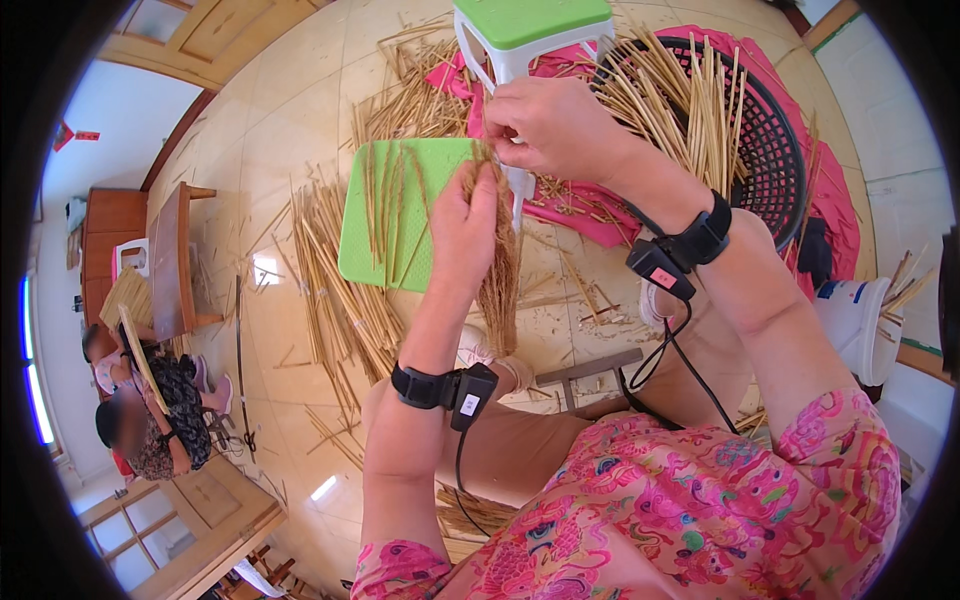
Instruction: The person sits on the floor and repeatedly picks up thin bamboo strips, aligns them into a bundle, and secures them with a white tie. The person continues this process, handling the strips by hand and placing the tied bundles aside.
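My left hand [468, 222] is closed around a bundle of dried brown grass heads [498, 305], whose bushy ends hang down toward my feet. Close above it, my right hand [548, 125] is pinched at the top of the bundle; what lies between its fingertips is too small to make out. Beside my left hand is a green stool top [352, 235], with several thin dried stalks [385, 195] laid across it. Both wrists carry black straps with small boxes and cables.
A black basket [795, 185] full of cut straw stalks [690, 105] stands on pink cloth [840, 235]. Another green-topped stool [535, 22] is beyond. Long stalks [335, 265] litter the tiled floor. A white bucket [850, 325] is at right. People [150, 430] sit at far left.
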